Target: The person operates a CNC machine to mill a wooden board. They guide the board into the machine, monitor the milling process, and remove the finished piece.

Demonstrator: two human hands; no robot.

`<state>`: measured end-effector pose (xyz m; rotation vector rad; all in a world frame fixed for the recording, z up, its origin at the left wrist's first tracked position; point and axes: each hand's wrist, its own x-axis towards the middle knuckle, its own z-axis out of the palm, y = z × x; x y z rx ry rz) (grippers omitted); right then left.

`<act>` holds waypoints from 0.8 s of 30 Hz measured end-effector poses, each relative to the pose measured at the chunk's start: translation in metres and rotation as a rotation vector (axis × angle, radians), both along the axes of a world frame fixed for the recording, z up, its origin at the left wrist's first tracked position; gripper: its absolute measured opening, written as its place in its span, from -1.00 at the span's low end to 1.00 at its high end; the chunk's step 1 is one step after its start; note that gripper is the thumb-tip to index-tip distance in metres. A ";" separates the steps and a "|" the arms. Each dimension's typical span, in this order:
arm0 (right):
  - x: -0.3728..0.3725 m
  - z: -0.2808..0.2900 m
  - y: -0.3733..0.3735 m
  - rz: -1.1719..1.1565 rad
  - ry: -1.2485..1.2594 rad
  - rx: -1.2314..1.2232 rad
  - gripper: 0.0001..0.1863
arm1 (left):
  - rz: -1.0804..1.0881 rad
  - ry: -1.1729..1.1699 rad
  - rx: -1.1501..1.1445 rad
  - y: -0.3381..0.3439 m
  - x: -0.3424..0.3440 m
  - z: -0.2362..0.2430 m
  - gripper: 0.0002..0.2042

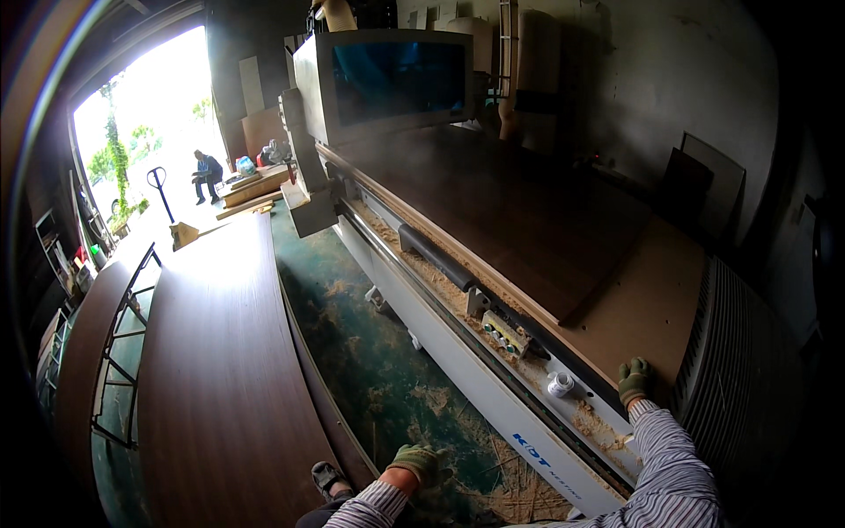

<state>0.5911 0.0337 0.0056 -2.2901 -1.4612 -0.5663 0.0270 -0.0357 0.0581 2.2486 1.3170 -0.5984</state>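
Head view: my gloved right hand (633,379) rests flat on the near edge of the brown board (563,255) lying on the machine bed (493,387), gripping nothing. My left hand (418,463) hangs loosely curled, empty, below the bed. The board looks stiff and heavy; I'd grip its edges with 2 hands.

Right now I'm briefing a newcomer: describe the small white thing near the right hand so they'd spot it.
Follow the long machine bed to its near end. On the pale side rail, just left of the gloved right hand, sits a small white roll; unlike the sawdust around it, it is round and bright white.
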 end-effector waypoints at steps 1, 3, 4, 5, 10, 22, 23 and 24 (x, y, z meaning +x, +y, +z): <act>-0.002 0.003 0.000 0.007 0.009 -0.007 -0.59 | 0.003 -0.005 0.001 -0.001 0.000 0.000 -0.36; -0.005 0.007 0.000 0.019 0.017 -0.008 -0.60 | 0.010 -0.015 0.004 -0.002 -0.001 0.000 -0.38; -0.006 0.008 -0.001 0.023 0.016 -0.003 -0.60 | 0.001 -0.012 -0.002 -0.002 -0.001 0.002 -0.39; -0.007 0.008 -0.002 0.027 0.015 0.002 -0.60 | -0.007 -0.008 -0.008 -0.001 0.000 0.007 -0.39; -0.008 0.009 -0.002 0.029 0.056 -0.005 -0.60 | -0.001 -0.004 0.002 0.000 -0.001 -0.006 -0.40; -0.002 0.002 0.000 0.031 0.060 0.008 -0.60 | -0.032 -0.056 0.011 0.004 -0.006 -0.013 -0.35; -0.003 0.002 0.001 0.035 0.057 0.007 -0.60 | -0.027 -0.065 0.011 0.004 -0.007 -0.013 -0.35; -0.003 0.002 0.001 0.037 0.055 0.005 -0.60 | -0.022 -0.075 0.011 0.004 -0.008 -0.014 -0.35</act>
